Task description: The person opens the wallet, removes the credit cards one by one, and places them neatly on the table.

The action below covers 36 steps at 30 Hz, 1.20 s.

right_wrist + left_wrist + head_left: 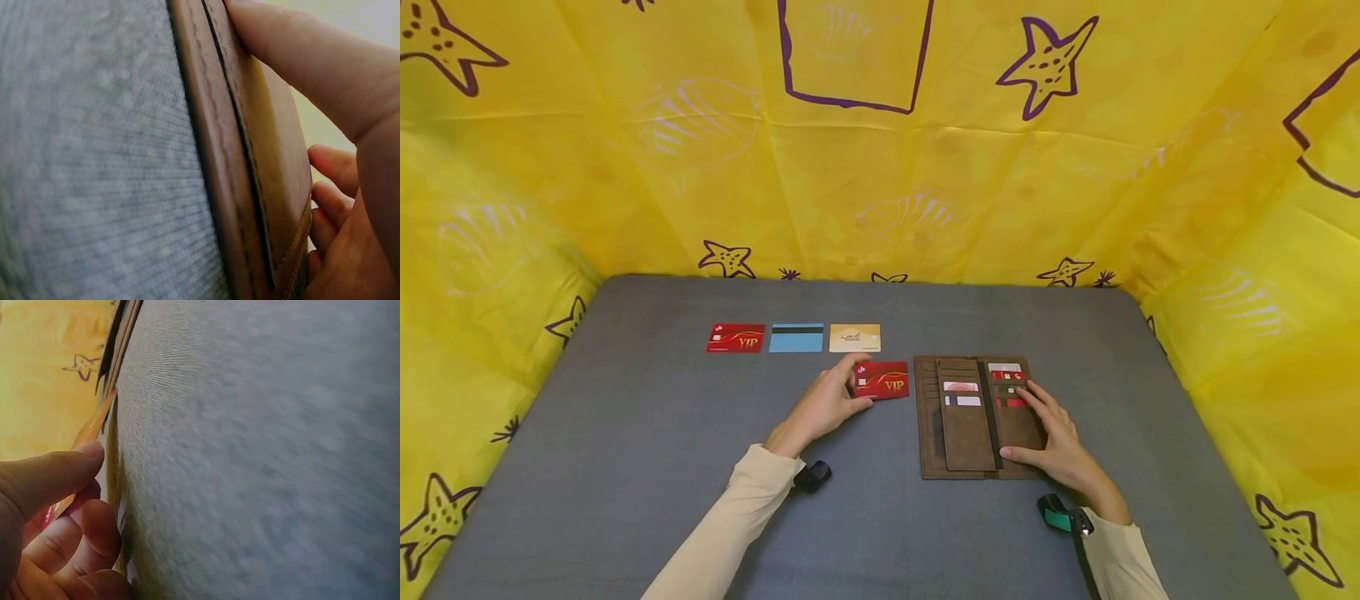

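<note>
One red VIP card (883,381) is lying just left of the opened wallet (966,450) in the head view; the left hand (823,400) is pinching its left end. The right hand (1067,454) is resting, fingers uncurled, on the wallet's right side. In the left wrist view, the grip is clamping one end, leaving the far end projecting; pressure should be remaining light, avoiding bending. In the right wrist view, the thumb is touching leather and should be steadying it flat.

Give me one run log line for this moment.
left hand: pinches red VIP card; right hand: rests on open brown wallet; on table: another VIP card, blue card, gold card
</note>
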Tool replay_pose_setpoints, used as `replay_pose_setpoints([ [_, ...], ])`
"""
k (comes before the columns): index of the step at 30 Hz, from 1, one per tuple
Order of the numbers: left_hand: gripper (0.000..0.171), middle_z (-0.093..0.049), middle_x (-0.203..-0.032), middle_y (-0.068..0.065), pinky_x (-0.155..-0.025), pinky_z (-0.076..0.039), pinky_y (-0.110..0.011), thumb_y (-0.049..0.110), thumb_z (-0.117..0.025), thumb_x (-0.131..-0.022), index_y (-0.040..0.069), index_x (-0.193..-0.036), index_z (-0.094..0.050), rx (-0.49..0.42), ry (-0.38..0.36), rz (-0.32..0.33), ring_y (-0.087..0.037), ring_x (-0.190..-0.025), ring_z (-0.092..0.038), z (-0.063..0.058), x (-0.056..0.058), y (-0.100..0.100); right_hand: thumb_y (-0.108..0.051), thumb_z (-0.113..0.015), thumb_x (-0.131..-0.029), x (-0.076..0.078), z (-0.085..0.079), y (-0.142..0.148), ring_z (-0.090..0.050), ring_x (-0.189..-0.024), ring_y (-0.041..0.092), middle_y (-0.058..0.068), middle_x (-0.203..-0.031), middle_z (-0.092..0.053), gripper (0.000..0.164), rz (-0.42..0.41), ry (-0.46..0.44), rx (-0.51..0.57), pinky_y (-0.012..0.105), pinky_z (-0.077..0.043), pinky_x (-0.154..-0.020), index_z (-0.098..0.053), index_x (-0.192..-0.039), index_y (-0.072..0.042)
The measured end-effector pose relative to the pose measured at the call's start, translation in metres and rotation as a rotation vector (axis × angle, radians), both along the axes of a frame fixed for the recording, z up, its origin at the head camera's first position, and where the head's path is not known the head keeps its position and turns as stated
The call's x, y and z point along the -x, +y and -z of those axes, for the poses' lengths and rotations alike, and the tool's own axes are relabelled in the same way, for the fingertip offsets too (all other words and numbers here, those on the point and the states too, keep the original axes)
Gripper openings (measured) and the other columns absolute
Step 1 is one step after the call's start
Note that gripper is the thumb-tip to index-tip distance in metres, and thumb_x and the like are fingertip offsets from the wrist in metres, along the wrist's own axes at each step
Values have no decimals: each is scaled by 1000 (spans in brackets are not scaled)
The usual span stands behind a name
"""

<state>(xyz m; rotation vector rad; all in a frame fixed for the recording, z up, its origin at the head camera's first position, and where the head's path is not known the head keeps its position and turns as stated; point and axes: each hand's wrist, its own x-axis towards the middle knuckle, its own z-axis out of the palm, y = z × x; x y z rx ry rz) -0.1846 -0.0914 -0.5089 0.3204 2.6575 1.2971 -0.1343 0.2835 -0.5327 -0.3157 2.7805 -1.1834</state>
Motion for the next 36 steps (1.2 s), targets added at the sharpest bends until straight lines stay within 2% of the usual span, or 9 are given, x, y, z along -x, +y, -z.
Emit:
replay_pose_setpoints([
  [11,64,-54,-84,-6,-56,-39,-23,10,-79,-84,11,-138,-45,-22,-26,3,-11,-56,-47,1,-16,-17,-29,-86,-74,0,-1,0,-17,-141,50,17,-163,-19,94,5,-8,-2,72,-13,-102,-37,-152,-10],
  [21,67,-54,-89,-7,-59,-43,-23,10,-79,-84,12,-140,-42,-51,-40,-26,-11,-61,-50,2,-27,-36,-29,-86,-74,0,-1,1,-16,-141,52,16,-163,-19,94,3,-14,2,72,-12,-102,-37,-152,-12],
  [28,66,-52,-89,-7,-57,-39,-22,12,-78,-85,11,-142,-44,-52,-26,-25,-11,-61,-47,2,-32,-48,-30,-86,-74,0,1,1,-16,-142,51,17,-163,-19,95,6,-20,-2,73,-11,-102,-36,-152,-10],
  [36,67,-60,-80,-5,-59,-46,-23,10,-77,-86,14,-143,-44,-109,-56,-29,-13,-57,-56,0,-36,-58,-30,-86,-74,1,1,1,-15,-142,52,18,-162,-19,95,1,-13,1,74,-10,-102,-36,-152,-10],
])
